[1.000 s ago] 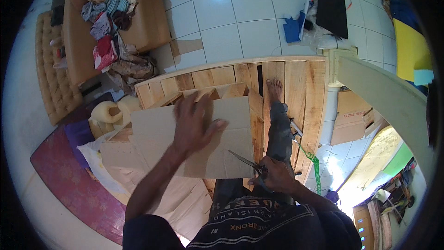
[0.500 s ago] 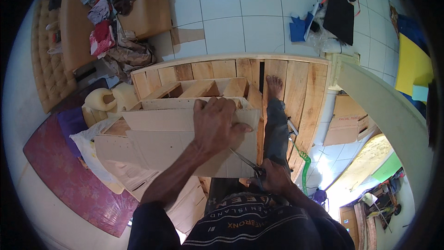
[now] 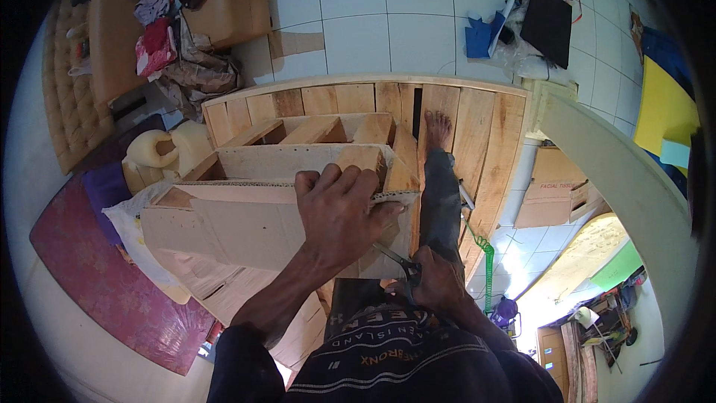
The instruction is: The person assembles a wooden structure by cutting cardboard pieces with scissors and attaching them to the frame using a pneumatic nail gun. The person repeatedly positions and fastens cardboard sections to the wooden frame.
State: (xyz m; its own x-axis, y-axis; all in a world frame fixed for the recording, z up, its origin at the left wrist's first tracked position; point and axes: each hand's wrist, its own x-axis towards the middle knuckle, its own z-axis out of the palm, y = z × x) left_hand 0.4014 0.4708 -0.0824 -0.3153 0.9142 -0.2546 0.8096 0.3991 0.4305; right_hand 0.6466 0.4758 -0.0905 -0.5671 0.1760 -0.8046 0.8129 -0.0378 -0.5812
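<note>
A sheet of brown cardboard [image 3: 246, 224] hangs along the near side of a wooden frame [image 3: 313, 130] with several slats. My left hand [image 3: 339, 213] is closed over the sheet's upper edge near its right end, fingers curled over the far side and thumb stretched to the right. Low at the right, my right hand [image 3: 438, 277] grips a pair of scissors [image 3: 395, 257] by the handles. Their blades point up and left against the lower right part of the cardboard; I cannot tell whether they cut into it.
The frame rests on a wooden plank platform [image 3: 477, 134], where my bare foot [image 3: 438, 128] stands. A green coiled hose [image 3: 489, 269] runs down beside my leg. Foam pieces [image 3: 168, 151] lie at the left, a flattened cardboard box [image 3: 548, 194] at the right, and a cloth pile [image 3: 160, 22] farther back.
My left hand has pulled the cardboard's upper edge toward me, opening a gap between it and the frame. The right hand has shifted slightly up with the scissors.
</note>
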